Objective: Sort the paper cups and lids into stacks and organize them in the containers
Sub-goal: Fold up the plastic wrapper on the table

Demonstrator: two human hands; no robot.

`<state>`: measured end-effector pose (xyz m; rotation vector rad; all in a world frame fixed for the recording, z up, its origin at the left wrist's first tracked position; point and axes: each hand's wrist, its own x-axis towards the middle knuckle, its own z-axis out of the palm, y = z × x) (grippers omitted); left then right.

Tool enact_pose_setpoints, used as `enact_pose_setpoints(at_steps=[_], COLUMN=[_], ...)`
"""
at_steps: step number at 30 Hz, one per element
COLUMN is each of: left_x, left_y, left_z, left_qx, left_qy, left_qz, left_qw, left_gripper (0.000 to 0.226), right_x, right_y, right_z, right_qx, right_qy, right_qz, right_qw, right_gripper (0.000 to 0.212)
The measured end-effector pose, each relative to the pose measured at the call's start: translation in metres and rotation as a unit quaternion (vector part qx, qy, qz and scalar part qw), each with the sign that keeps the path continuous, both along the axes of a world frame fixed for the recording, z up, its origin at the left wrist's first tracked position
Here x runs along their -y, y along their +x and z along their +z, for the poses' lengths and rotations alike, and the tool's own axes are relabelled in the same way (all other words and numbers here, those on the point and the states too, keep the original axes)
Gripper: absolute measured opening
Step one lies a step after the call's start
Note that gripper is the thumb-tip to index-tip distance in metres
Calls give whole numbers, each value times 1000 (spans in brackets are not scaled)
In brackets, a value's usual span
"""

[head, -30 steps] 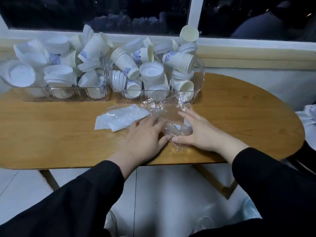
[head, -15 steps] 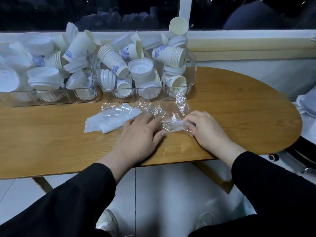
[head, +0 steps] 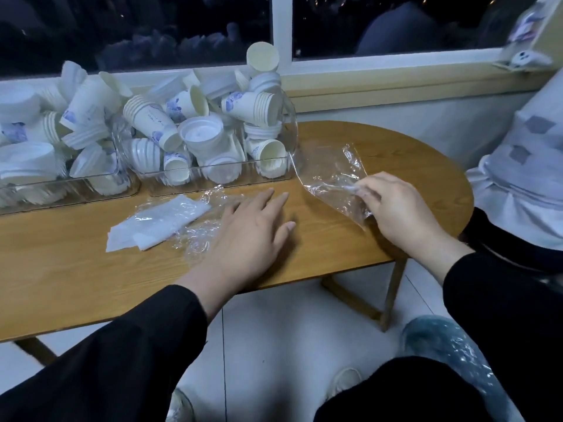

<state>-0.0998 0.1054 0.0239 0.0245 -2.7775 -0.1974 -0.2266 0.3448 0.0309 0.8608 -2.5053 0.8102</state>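
Paper cups (head: 152,117) and lids (head: 201,132) sit in a jumbled, unsorted heap in 2 clear containers at the back of the table (head: 91,269), under the window. Right container (head: 292,132) holds nested cup stacks lying tilted, some with blue print, plus a lid stack mouth-up in the middle; 1 cup (head: 262,60) perches on top of the pile. Left container (head: 91,190) runs off the left frame edge, mostly lids and a few tipped cup stacks. The 2 containers stand side by side, just about touching.

In front of them on the table: a flat white packet (head: 158,223) in crinkled clear plastic wrap (head: 198,242).

Left hand (head: 243,236) lies flat on the table, palm down, fingers spread and straight, its edge on the wrap, holding nothing.

Right hand (head: 396,208) has fingers curled, pinching a separate clear plastic sheet (head: 332,184), lifted off the table just right of the right container. Cannot tell whether the sheet touches the container wall.

Both arms in black sleeves. Tiled floor below the table edge.
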Motion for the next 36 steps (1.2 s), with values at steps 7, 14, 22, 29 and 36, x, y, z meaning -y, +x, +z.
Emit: enact_pose_setpoints(at_steps=[7, 14, 22, 29, 36], left_x=[-107, -223, -248, -252, -264], left_y=[-20, -44, -86, -115, -122], left_z=[-5, -67, -149, -191, -205], left_qx=[-36, 31, 197, 223, 238], left_qy=[4, -13, -63, -88, -94], left_qz=[-206, -361, -327, -304, -297], left_qw=[978, 932, 922, 922, 920], left_gripper=[50, 41, 36, 39, 40], right_x=[-150, -266, -292, -266, -266], right_y=[25, 71, 65, 57, 55], right_z=[-13, -117, -248, -349, -358], right_qx=[-4, 77, 208, 352, 468], right_qy=[20, 92, 258, 343, 351], right_qz=[-108, -190, -217, -172, -108], right_qw=[994, 974, 918, 854, 804], right_gripper=[17, 20, 14, 42, 115])
